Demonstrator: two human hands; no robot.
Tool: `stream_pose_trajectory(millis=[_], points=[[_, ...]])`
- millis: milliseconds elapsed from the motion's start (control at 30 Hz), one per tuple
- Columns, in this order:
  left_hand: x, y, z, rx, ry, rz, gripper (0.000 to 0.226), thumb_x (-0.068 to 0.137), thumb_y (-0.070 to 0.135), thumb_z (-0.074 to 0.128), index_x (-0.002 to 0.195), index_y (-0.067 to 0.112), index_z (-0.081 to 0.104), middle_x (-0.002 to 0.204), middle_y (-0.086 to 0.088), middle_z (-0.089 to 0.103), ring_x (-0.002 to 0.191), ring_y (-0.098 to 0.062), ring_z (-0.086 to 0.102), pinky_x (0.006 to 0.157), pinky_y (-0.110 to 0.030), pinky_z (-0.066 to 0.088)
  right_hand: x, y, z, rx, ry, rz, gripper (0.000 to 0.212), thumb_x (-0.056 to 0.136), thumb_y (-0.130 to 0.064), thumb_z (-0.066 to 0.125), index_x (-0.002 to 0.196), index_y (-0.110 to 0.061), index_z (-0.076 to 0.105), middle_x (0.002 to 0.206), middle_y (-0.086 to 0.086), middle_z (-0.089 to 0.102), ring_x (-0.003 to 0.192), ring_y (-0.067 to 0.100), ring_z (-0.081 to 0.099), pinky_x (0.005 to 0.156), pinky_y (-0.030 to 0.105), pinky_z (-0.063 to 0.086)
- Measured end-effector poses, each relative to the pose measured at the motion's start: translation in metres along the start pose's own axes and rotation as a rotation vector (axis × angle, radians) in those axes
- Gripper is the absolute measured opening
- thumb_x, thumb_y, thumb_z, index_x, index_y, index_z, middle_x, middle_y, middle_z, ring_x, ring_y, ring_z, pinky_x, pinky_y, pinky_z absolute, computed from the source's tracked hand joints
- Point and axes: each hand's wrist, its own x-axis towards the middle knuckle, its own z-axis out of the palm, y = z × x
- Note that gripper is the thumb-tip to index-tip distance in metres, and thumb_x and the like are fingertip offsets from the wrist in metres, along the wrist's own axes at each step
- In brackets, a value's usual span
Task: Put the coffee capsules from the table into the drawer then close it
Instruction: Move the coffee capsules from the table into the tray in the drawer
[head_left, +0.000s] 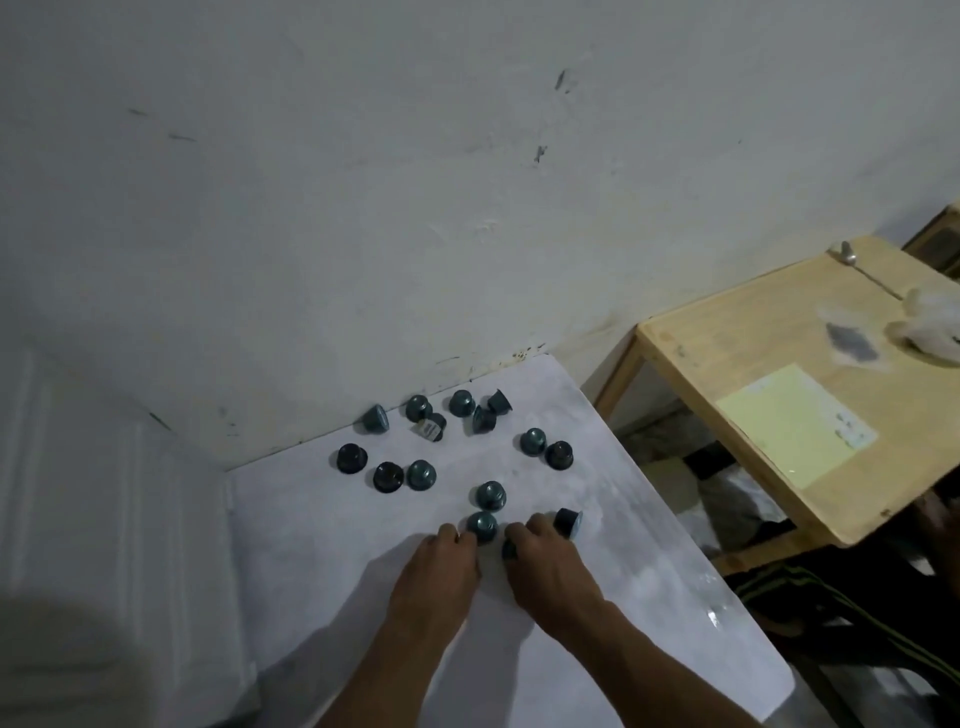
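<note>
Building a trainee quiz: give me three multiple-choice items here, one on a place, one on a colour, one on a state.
1. The wooden side table stands on which side of the white table? A left; B right; C underneath.
2. The paper sheet on the side table is: A pale yellow; B red; C black.
3. The right hand: A lies flat; B grips a dark capsule; C is out of view.
Answers: B, it stands past the white table's right edge; A, its tint shows; B, fingers curl round the capsule.
</note>
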Motion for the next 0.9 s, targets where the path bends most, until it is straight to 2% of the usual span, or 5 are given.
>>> stream_pose_trajectory(millis=[200,300,500,633,900], points=[[-0.02,0.004,-0.009,-0.213,0.096,-0.059,0.041,0.097,0.016,0.043,0.137,0.025,0.043,0.115,-0.006,0.051,0.099,-0.019,0.055,0.089,-0.026,0.047,0.0,-0.002,-0.012,0.04,-0.057,0.0,0.026,0.097,-0.02,0.041,0.12,-0.016,0.051,0.118,0.008,0.047,0.1,0.022,0.051,0.091,0.033,0.047],[-0.038,0.011,-0.016,-0.271,0.157,-0.165,0.032,0.095,0.015,0.044,0.124,0.023,0.056,0.109,-0.004,0.049,0.095,-0.018,0.057,0.088,-0.025,0.048,-0.011,-0.003,-0.019,0.02,-0.062,-0.054,0.029,0.095,-0.016,0.041,0.121,-0.015,0.053,0.117,0.009,0.045,0.098,0.023,0.051,0.089,0.032,0.046],[-0.077,0.045,-0.032,-0.395,0.308,-0.35,0.032,0.086,0.026,0.066,0.115,0.022,0.053,0.114,-0.002,0.045,0.098,-0.021,0.059,0.09,-0.027,0.049,-0.039,0.0,-0.042,0.067,0.021,-0.163,0.029,0.093,-0.014,0.047,0.121,-0.018,0.046,0.111,0.006,0.041,0.088,0.02,0.049,0.076,0.027,0.046],[-0.104,0.071,-0.039,-0.374,0.452,-0.43,0.026,0.084,0.033,0.066,0.102,0.021,0.05,0.101,0.001,0.051,0.092,-0.017,0.056,0.08,-0.026,0.046,-0.06,0.003,-0.057,0.064,0.089,-0.258,0.024,0.089,-0.02,0.053,0.111,-0.014,0.045,0.104,0.006,0.049,0.08,0.018,0.045,0.056,0.019,0.03],[-0.182,0.105,-0.041,-0.386,0.744,-0.636,0.022,0.079,0.029,0.07,0.087,0.013,0.057,0.082,-0.003,0.062,0.076,-0.019,0.057,0.066,-0.028,0.042,-0.112,-0.014,-0.078,0.094,0.183,-0.51,0.012,0.085,-0.018,0.057,0.088,-0.012,0.047,0.092,0.005,0.053,0.08,0.022,0.049,0.064,0.029,0.032]])
